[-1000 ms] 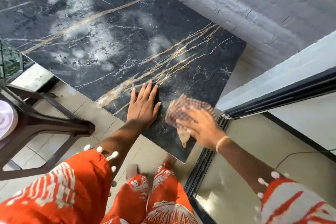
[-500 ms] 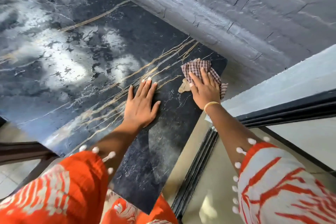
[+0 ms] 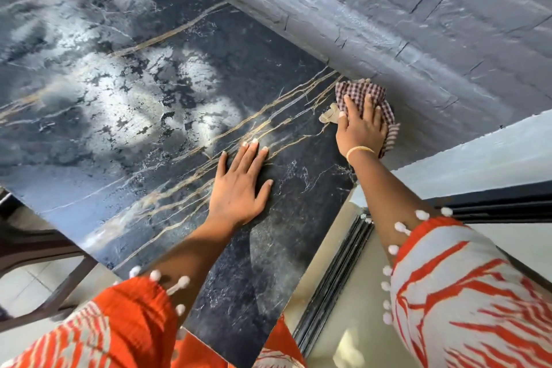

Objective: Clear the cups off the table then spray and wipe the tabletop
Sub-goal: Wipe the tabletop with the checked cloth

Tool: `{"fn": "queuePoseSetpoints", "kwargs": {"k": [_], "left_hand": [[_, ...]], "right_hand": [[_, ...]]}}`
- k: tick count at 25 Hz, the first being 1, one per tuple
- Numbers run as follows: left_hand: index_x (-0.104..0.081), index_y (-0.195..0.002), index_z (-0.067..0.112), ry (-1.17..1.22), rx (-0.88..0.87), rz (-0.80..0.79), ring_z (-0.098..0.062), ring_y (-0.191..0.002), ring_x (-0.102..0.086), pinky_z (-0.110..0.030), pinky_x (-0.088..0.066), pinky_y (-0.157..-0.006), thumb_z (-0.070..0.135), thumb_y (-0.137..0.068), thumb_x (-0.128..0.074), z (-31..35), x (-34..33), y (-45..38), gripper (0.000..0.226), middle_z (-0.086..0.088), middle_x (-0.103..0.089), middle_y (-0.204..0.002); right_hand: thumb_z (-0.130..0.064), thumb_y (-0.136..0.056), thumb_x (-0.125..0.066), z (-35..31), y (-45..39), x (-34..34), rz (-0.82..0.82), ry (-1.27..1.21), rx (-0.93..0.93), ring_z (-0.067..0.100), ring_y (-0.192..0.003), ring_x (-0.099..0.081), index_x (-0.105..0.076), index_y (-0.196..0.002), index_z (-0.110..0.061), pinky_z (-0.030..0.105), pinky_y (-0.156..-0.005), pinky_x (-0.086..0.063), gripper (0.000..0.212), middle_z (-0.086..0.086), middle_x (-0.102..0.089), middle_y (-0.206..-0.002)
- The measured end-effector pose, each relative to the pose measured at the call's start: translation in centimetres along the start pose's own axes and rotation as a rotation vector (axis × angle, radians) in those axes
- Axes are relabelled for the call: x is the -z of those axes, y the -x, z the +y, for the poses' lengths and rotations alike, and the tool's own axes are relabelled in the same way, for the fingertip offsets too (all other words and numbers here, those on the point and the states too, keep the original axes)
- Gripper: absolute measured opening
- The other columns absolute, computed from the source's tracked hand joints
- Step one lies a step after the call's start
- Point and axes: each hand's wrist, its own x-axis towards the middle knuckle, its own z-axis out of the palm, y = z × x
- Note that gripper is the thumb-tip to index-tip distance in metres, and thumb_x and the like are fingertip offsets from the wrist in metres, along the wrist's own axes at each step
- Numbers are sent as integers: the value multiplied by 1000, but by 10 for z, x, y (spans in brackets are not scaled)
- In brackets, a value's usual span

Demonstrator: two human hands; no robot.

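Observation:
The tabletop [image 3: 149, 92] is black marble with gold and white veins and fills most of the view. A red-and-white checked cloth [image 3: 363, 92] lies at its far right corner against the wall. My right hand [image 3: 361, 128] presses flat on the cloth with the fingers spread over it. My left hand [image 3: 242, 185] rests palm down on the bare marble nearer to me, fingers apart, holding nothing. No cups or spray bottle are in view.
A grey stone-block wall [image 3: 388, 9] runs along the table's far edge. A dark sliding-door track [image 3: 337, 272] and a white ledge [image 3: 478, 158] lie right of the table. A dark chair frame [image 3: 44, 263] stands at the lower left on the tiled floor.
My right hand has pushed the cloth from the near edge of the table away to the far right corner by the wall. My left hand stays flat on the marble.

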Motion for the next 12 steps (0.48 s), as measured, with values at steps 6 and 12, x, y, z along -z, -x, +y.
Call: {"fn": "queuePoseSetpoints", "kwargs": {"k": [6,12], "left_hand": [[-14,-155,23,15,-11,-24,-18,-151,-6,-51,-5,-121,56,-96,-22,0,8,-1,68,-1,-9,-163],[-32,-150,16,212,-181,4,-21,-148,-21,-53,-17,-118,39,-96,-38,-37,24,5,58,-5,-24,-160]], "right_hand": [[-45,-97,-29,-62,94,-31,51,-92,-218,35,-147,-13,-22,-149,-43,58,-117,-9,52,2,-9,-163],[-45,-96,-38,-87,171,-58,103,-2,-185,35,-144,-24,-34,-145,-40,56,-114,-20,50,4,-22,-160]]}}
